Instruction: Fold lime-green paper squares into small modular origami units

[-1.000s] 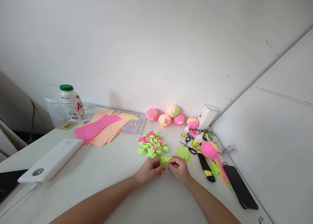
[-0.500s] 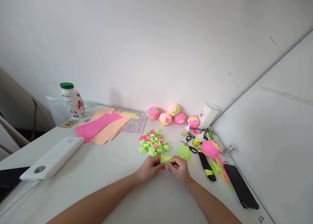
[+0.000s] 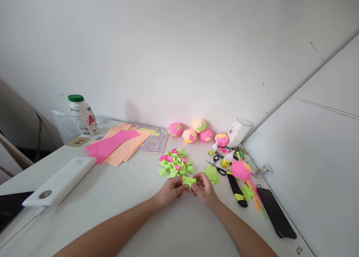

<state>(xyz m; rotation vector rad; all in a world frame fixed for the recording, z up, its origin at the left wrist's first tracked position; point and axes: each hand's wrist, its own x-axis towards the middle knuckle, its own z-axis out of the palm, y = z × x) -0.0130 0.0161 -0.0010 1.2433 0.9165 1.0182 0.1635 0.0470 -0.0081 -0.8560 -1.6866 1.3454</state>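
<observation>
A small folded piece of lime-green paper is held between my two hands above the table. My left hand pinches its left end, thumb in front. At the right end, the fingers and thumb of my right hand are closed on it. Just beyond lies a pile of folded green and pink paper pieces. A stack of flat green paper squares lies past my right hand, beside black-handled scissors.
Several faceted paper balls line the wall. Right: glue bottles, a utility knife, a pink paper ball, a black phone. Left: pink and orange paper sheets, a white power bank, a green-capped bottle.
The green paper has turned from a pointed, twisted look to a flatter strip facing me. My right fingers have shifted up along its right end; my left hand stays nearly still.
</observation>
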